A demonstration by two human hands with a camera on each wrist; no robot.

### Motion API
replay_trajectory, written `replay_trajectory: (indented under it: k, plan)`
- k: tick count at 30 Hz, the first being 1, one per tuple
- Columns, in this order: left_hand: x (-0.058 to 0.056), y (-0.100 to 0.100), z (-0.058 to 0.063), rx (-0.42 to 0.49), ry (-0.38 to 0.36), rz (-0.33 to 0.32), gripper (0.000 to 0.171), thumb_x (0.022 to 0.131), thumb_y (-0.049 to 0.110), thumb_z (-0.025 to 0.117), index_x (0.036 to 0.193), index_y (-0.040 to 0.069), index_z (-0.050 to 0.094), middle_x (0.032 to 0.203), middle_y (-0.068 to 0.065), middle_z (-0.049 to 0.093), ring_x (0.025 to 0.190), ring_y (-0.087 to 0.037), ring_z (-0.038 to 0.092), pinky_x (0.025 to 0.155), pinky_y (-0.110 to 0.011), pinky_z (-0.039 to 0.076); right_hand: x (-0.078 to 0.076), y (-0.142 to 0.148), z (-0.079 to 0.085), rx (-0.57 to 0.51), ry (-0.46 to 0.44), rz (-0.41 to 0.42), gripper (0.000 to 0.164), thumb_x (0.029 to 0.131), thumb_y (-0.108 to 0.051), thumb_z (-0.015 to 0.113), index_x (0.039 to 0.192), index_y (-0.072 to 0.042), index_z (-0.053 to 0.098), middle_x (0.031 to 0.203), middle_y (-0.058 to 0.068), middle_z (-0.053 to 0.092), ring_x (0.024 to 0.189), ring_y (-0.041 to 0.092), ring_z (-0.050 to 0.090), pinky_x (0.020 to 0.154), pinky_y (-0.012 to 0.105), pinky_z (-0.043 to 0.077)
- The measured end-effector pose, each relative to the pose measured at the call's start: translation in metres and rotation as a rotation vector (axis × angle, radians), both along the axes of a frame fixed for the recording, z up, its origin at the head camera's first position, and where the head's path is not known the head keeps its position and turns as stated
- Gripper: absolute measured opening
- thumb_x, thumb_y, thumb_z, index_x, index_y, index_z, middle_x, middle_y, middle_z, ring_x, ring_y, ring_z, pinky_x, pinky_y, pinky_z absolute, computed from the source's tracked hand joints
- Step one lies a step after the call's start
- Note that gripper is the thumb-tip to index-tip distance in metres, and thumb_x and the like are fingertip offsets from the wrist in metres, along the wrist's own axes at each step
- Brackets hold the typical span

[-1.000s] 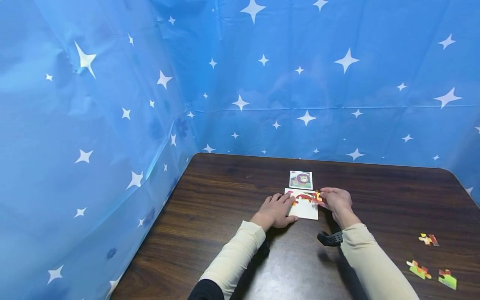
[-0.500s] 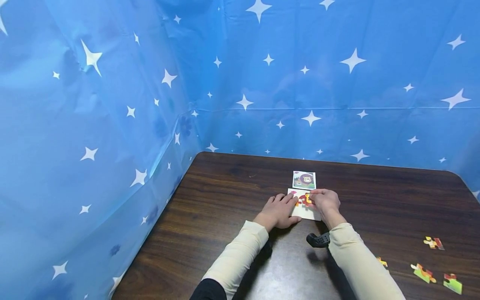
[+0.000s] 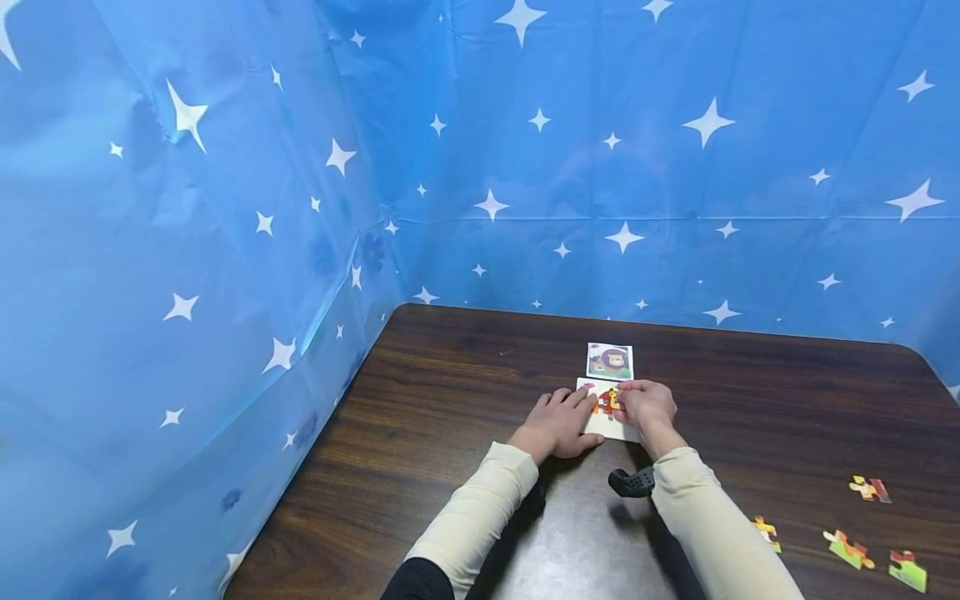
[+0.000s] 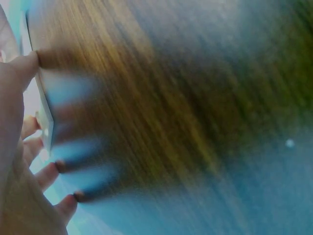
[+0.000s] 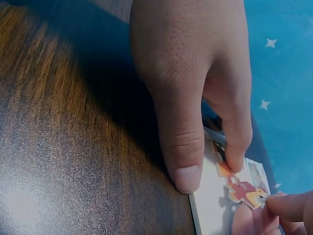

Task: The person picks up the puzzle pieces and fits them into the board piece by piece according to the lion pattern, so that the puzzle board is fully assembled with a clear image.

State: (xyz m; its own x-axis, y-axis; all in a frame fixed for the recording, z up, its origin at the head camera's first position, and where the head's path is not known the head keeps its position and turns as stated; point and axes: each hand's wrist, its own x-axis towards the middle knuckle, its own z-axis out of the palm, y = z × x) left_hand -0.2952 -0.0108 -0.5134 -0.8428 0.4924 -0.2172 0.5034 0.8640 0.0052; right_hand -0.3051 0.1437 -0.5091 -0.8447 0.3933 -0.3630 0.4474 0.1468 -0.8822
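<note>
My left hand rests on the left side of a white puzzle board, fingers spread, thumb at the near edge. In the right wrist view its fingertip touches an orange puzzle piece on the board. Thumb and finger of my right hand pinch a red-and-yellow puzzle piece, held over the board's right side. A printed card with a lion picture lies just beyond the board. My left fingers hide part of the board.
Several loose puzzle pieces lie on the dark wooden table to the right, among them a red-and-yellow one and a green-edged one. A blue starry curtain hangs behind the table and at its left.
My right hand has moved left, bringing the puzzle piece from the board's right edge in over the board. My left hand stays on the board. The head view has shifted slightly.
</note>
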Motion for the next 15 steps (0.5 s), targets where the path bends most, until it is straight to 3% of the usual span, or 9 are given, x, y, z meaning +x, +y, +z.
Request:
replay_trajectory:
  k: [7, 15]
  plan:
    - [-0.0014, -0.0003, -0.0023, -0.017, 0.005, 0.001, 0.072, 0.1, 0.064, 0.045, 0.161, 0.03, 0.029, 0.169, 0.01, 0.024, 0.151, -0.018, 0.032, 0.12, -0.041, 0.033, -0.0003, -0.0013, 0.0001, -0.017, -0.001, 0.016, 0.023, 0.092, 0.003, 0.06, 0.111, 0.004, 0.072, 0.103, 0.015, 0.066, 0.055, 0.004, 0.061, 0.057, 0.021, 0.058]
    - [-0.0024, -0.0008, -0.0049, -0.012, -0.006, 0.002, 0.072, 0.1, 0.065, 0.045, 0.161, 0.03, 0.028, 0.168, 0.01, 0.025, 0.152, -0.017, 0.03, 0.121, -0.041, 0.032, -0.0009, -0.004, 0.0019, 0.069, -0.024, 0.021, 0.018, 0.092, 0.002, 0.062, 0.104, 0.001, 0.074, 0.092, 0.01, 0.065, 0.056, 0.004, 0.061, 0.055, 0.021, 0.057]
